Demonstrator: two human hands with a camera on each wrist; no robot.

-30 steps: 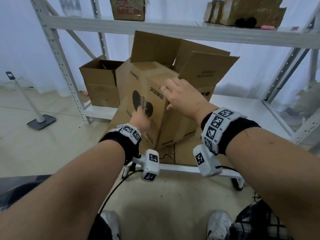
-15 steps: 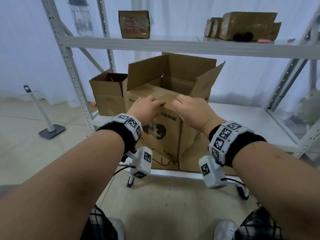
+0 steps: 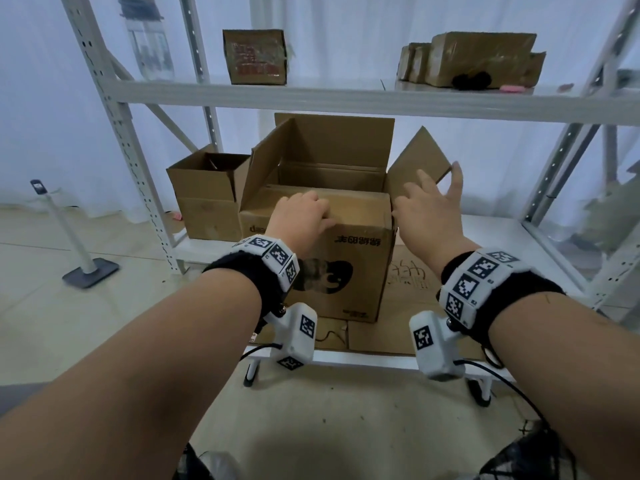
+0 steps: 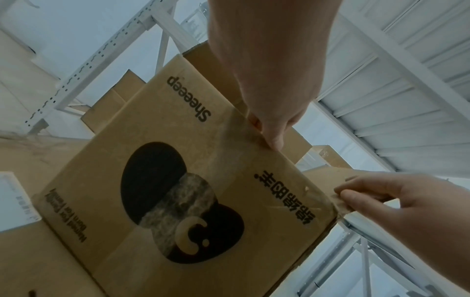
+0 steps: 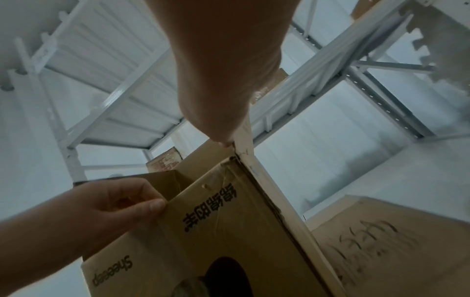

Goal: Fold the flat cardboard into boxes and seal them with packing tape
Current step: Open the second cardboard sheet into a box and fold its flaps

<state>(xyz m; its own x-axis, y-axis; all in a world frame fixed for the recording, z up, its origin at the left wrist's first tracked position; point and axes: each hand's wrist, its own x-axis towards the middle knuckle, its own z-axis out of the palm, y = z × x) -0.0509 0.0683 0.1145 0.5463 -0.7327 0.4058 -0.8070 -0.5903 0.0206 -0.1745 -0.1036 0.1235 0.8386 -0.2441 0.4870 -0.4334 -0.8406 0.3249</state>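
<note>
Head view shows the cardboard box (image 3: 318, 258) standing upright on flat cardboard sheets (image 3: 408, 327) at the front edge of the lower shelf (image 3: 540, 244), its top open, with the rear flap and both side flaps standing up. The near flap is folded down over the opening. The left hand (image 3: 304, 216) pinches it at the front top edge, thumb on the printed face and fingers curled over the fold. The right hand (image 3: 427, 206) is spread open, fingers straight, against the right side flap (image 3: 419, 168) at the box's right top corner.

To do this step well, I judge the left hand should pin the near flap flat while the right sweeps the side flap inward along its crease, keeping the walls square so the flaps meet evenly for taping. Pushing too low on the wall could skew the box or slide it back along the shelf.

A smaller open box (image 3: 207, 199) sits behind, toward the shelf's left rear corner. More parcels rest on the upper shelf (image 3: 346, 98).

No packing tape roll shows in any view. The box's underside is hidden, so whether the bottom is sealed cannot be told. The right fingertips are partly hidden behind the flap from the wrist view.
</note>
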